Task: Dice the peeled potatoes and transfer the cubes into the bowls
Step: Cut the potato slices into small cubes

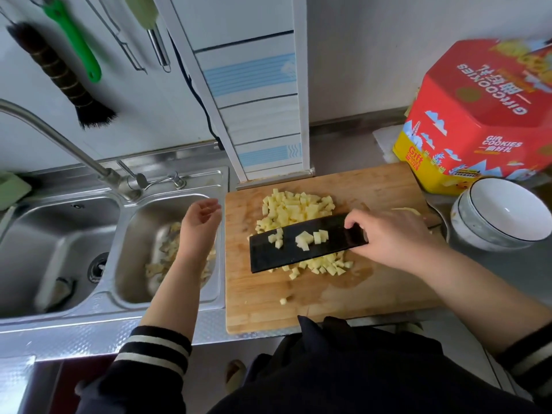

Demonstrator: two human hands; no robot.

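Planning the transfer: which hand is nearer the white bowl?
Right. The right hand grips the cleaver just left of the white bowl; the left hand hangs open at the cutting board's far side, by the sink.

Bare cutting board (pixel 373 186) lies between the potato cubes (pixel 295 209) and bowls (pixel 501 216); the cookie tin (pixel 478 115) blocks behind them.

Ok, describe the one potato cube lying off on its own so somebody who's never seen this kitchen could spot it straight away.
Start at the wooden cutting board to the right of the steel sink. Most potato cubes sit heaped toward its back and under the black cleaver blade. The lone cube lies on bare wood nearer the person, apart from the heap and touching nothing else.
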